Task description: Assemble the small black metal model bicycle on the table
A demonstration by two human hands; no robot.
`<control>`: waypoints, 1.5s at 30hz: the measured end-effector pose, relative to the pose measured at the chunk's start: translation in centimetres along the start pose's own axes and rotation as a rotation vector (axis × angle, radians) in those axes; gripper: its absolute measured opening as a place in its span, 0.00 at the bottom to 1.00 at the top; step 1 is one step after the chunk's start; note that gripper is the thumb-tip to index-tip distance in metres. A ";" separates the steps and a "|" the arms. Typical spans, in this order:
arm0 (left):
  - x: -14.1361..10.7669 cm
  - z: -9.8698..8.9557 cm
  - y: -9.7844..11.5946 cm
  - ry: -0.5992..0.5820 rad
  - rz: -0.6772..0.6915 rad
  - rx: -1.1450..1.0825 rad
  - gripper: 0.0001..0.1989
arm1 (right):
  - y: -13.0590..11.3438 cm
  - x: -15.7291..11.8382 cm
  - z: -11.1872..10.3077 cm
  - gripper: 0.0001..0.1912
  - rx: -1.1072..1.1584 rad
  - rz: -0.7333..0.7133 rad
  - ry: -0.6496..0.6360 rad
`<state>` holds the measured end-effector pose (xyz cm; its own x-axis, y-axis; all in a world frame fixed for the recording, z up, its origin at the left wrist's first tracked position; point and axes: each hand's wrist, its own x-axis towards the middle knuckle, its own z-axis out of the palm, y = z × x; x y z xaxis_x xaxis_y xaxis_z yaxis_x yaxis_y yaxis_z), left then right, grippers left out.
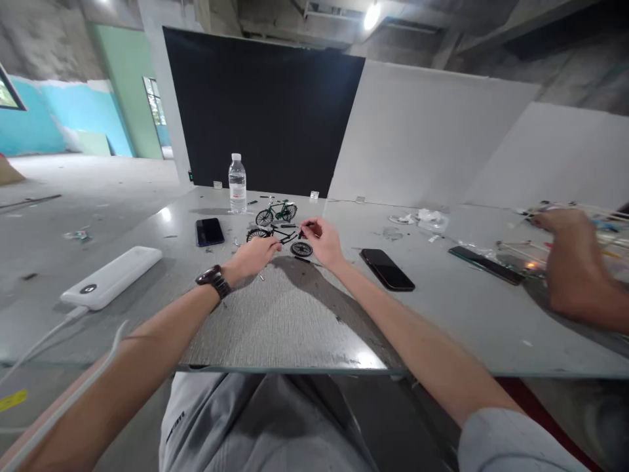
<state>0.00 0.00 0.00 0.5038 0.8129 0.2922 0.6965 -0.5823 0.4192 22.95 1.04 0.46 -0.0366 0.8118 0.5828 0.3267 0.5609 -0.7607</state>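
Near the middle of the table, my left hand (256,254) is closed on the black frame (284,235) of a small model bicycle; a rear wheel (257,234) sits at the frame's left end. My right hand (322,240) pinches a small black part (303,231) just right of the frame; its exact shape is too small to tell. A loose black spoked wheel (301,249) lies between my hands, close below the right fingertips. Behind them stands a green model bicycle (276,212) with two wheels. A thin black piece (301,259) lies in front of the loose wheel.
A water bottle (237,184) stands at the back. Phones lie left (209,232) and right (388,269) of my hands. A white power bank (112,277) with a cable is at far left. At far right, another person's arm (580,269) reaches over parts near a dark long object (486,264).
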 end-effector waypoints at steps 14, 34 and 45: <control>-0.1 -0.2 0.8 0.033 -0.065 -0.033 0.19 | 0.4 -0.1 0.1 0.27 0.004 0.012 -0.018; -0.4 -0.3 1.0 0.066 -0.108 -0.050 0.18 | -0.9 -0.1 -0.7 0.18 -0.242 -0.216 0.041; -0.2 -0.1 0.7 0.051 -0.120 -0.067 0.19 | -0.5 0.4 -1.6 0.20 -0.281 -0.247 0.106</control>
<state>0.34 -0.64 0.32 0.3913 0.8768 0.2795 0.7138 -0.4808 0.5093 24.25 0.86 1.54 -0.0537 0.6280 0.7763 0.5671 0.6591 -0.4940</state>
